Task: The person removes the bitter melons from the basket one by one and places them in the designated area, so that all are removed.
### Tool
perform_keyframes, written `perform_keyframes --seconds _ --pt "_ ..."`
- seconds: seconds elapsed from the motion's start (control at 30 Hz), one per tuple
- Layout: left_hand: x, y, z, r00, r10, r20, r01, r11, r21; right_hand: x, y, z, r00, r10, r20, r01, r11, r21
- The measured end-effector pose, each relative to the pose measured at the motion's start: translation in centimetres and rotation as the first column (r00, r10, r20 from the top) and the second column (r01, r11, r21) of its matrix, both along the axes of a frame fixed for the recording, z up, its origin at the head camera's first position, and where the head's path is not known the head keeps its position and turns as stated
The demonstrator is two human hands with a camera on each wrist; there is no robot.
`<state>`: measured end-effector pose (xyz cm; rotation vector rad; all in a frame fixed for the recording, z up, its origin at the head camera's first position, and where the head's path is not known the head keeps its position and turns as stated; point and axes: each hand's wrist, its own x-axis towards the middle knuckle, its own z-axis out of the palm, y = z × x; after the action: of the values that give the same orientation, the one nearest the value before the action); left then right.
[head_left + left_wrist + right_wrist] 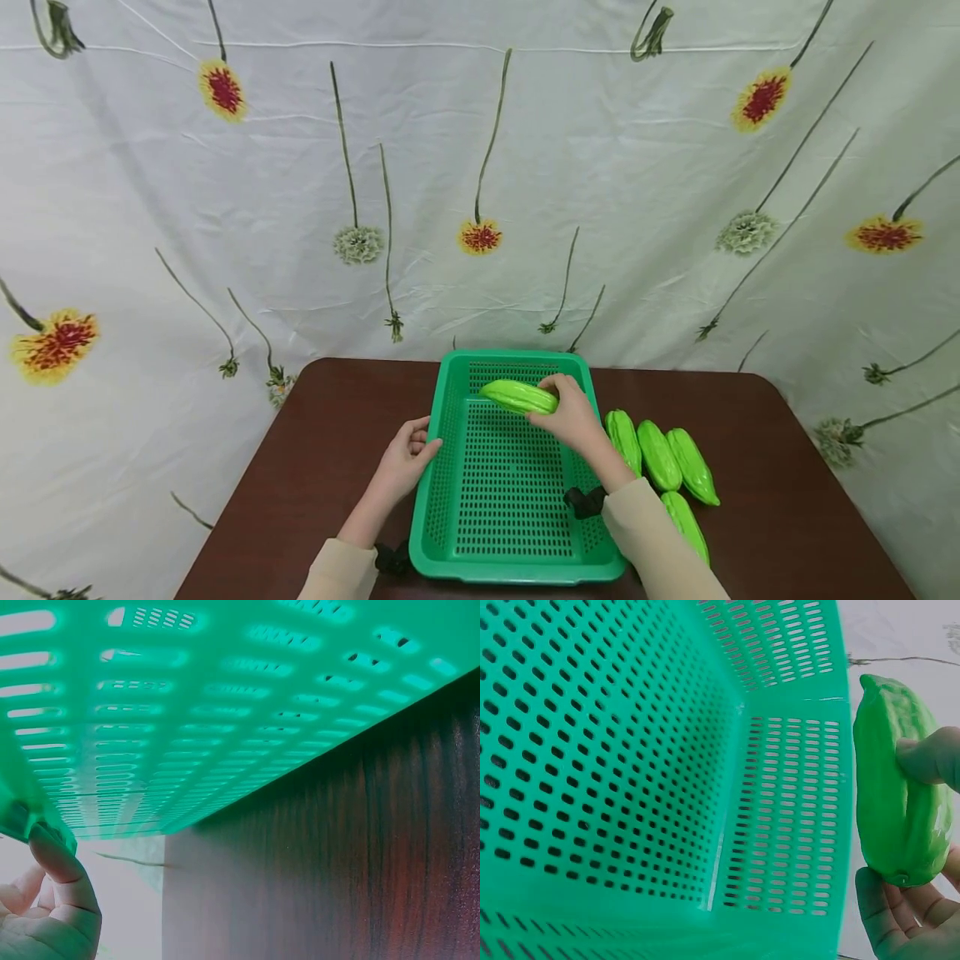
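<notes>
A green perforated plastic basket [517, 572] stands on the brown table, its floor bare of vegetables. My right hand [572, 414] holds a bright green ridged bitter melon [510, 395] over the far part of the basket. In the right wrist view, the thumb presses one side of the bitter melon [889, 817] while the fingers [881, 915] support its end. My left hand [403, 460] grips the basket's left rim, thumb at the top and fingers curled outside. From the left wrist, the curled finger [64, 866] meets the basket's edge beside its slotted wall [247, 712].
Several more bitter melons [660, 457] lie on the dark brown table [780, 500] to the basket's right, one partly behind the right sleeve [660, 542]. A pale cloth [420, 108] printed with flowers hangs behind the table. Black wrist cameras [585, 502] sit on both wrists.
</notes>
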<state>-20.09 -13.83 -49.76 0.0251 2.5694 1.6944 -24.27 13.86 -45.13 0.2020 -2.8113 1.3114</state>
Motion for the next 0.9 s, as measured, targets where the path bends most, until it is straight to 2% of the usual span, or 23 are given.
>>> perform_keyframes --seconds 0.47,0.9 --pt "-0.1 -0.1 -0.2 1.000 -0.013 0.004 0.013 1.000 -0.020 2.8 3.6 2.5 0.997 -0.039 -0.070 0.038 0.999 -0.012" --pt "-0.4 0.0 -0.1 1.000 -0.021 -0.005 0.021 0.999 -0.029 6.2 8.0 4.2 0.983 -0.153 -0.098 0.149 0.988 -0.046"
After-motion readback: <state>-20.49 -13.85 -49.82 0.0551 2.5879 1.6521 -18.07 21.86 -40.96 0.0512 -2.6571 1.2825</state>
